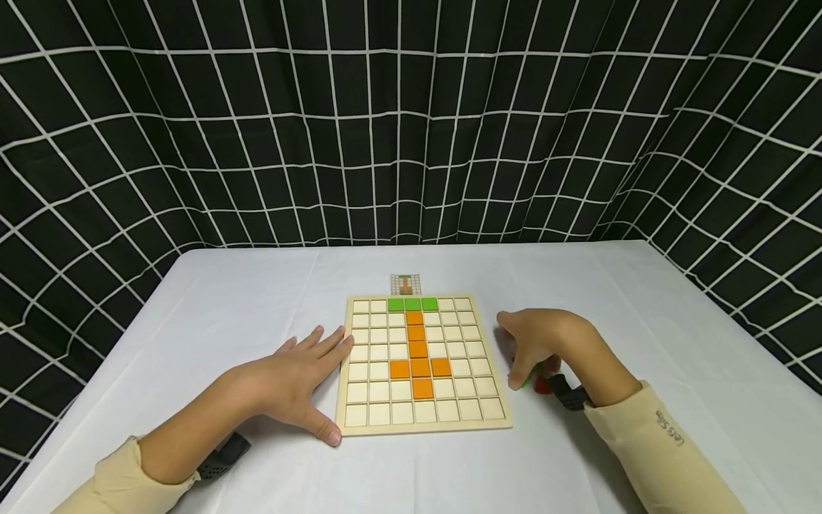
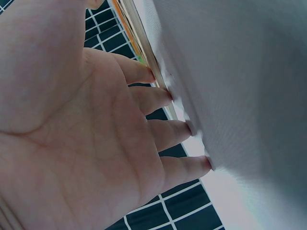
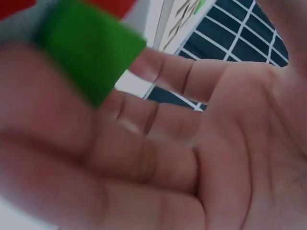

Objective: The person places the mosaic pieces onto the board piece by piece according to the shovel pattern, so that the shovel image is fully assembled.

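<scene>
A wooden grid board (image 1: 427, 430) lies flat on the table. Three green tiles (image 1: 413, 305) fill part of its far row, and orange tiles (image 1: 417, 349) form a cross below them. Beside the board's left edge rests my left hand (image 1: 282, 385), fingers spread and straight, fingertips and thumb right at the edge. My right hand (image 1: 546, 335) is low over the table right of the board. Its curled fingers (image 3: 144, 158) hold a green tile (image 3: 96, 52). Red tiles (image 3: 115, 5) show just beyond it, partly cut off by the right wrist view.
A small pattern card (image 1: 405, 284) lies against the board's far edge. White cloth (image 1: 257, 285) covers the table. Behind it and along the sides hangs a black curtain (image 1: 411, 143) with white grid lines.
</scene>
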`<action>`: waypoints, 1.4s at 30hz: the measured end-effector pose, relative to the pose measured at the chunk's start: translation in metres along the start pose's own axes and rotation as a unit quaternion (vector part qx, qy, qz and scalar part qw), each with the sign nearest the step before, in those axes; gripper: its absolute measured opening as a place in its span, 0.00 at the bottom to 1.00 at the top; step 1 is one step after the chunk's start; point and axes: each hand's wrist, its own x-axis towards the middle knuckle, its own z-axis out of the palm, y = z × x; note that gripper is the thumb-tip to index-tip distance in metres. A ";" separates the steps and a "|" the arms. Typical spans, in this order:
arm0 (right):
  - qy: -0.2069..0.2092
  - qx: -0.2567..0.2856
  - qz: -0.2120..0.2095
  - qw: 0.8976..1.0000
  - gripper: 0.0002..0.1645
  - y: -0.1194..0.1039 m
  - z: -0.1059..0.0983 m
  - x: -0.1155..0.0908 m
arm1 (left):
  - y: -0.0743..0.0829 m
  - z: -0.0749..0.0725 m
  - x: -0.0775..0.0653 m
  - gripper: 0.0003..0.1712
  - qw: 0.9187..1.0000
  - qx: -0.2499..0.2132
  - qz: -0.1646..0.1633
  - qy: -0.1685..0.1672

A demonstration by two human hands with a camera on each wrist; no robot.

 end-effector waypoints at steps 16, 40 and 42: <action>0.045 -0.043 0.043 0.997 0.56 0.017 -0.010 -0.004 | -0.002 0.001 0.000 0.80 1.000 0.006 -0.006 0.001; -0.026 0.024 -0.005 0.999 0.58 0.041 0.001 -0.013 | -0.001 0.001 0.004 0.80 1.000 0.008 -0.008 -0.007; -0.025 0.027 -0.029 0.999 0.53 0.043 -0.001 -0.011 | -0.002 0.001 0.003 0.80 1.000 0.006 -0.012 -0.006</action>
